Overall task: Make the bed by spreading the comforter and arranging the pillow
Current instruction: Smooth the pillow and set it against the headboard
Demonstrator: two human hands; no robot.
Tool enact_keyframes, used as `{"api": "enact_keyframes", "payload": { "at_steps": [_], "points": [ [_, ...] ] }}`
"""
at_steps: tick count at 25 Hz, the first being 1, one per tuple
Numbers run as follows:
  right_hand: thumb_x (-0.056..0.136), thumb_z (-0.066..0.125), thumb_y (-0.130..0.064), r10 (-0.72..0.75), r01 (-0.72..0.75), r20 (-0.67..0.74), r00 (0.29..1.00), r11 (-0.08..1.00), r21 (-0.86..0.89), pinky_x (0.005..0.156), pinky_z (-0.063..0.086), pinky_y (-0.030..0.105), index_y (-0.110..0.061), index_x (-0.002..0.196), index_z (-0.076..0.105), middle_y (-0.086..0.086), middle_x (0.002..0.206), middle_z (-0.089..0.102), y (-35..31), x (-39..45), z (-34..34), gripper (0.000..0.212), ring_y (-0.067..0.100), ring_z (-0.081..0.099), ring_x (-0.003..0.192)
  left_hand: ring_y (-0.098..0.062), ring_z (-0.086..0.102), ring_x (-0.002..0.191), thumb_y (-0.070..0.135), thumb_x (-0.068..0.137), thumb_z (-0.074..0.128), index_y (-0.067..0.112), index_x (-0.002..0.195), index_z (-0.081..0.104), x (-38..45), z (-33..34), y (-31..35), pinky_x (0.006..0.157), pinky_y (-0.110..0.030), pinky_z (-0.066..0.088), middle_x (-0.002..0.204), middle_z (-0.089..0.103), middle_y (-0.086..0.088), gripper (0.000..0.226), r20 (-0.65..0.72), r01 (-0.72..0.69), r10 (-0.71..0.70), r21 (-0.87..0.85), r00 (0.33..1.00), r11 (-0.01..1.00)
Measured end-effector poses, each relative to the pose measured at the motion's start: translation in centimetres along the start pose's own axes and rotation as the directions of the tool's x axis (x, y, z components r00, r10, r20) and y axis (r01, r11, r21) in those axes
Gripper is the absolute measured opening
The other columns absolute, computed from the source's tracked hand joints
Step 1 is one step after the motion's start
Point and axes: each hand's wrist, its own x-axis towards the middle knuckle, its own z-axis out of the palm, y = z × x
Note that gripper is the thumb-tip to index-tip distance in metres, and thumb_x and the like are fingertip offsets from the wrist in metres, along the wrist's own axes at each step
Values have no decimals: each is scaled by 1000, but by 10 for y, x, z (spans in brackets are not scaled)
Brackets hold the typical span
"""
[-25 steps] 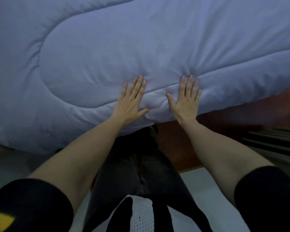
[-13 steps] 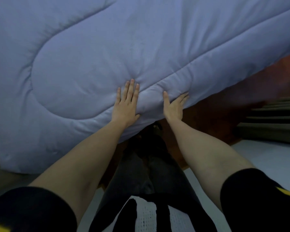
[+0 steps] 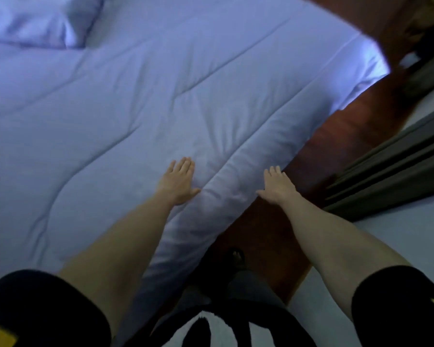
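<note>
Both hands flat on the comforter's near right edge.

A pillow (image 3: 35,26) lies far left; the pale comforter (image 3: 135,101) covers the bed. The left hand (image 3: 178,181) presses it with straight fingers together; the right hand (image 3: 277,186), fingers straight, rests on its edge beside the wooden frame (image 3: 336,136).

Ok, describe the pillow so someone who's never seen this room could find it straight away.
Start from the wide pale blue quilted comforter covering the bed. Follow it to the far top-left corner, away from both hands. There lies the pale, wrinkled fabric pillow, the only raised, puffy lump on that flat stitched surface.
</note>
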Motion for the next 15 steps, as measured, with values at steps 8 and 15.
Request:
{"api": "enact_keyframes", "payload": {
  "at_steps": [8,15],
  "points": [
    [93,50,-51,144,-131,-314,938,989,62,120,15,41,2,150,17,18,159,16,105,16,-158,84,32,11,148,-21,-1,151,56,98,26,4,153,1,119,-208,48,123,-38,4,163,-1,-10,80,-210,-196,235,188,949,962],
    [95,43,-56,200,-193,-408,891,979,59,121,12,44,-1,153,7,20,160,4,235,63,-257,87,32,6,149,-22,1,151,57,98,23,3,153,2,242,-331,145,123,-39,5,162,1,-11,79,-219,-242,301,261,928,935]
  ]
}}
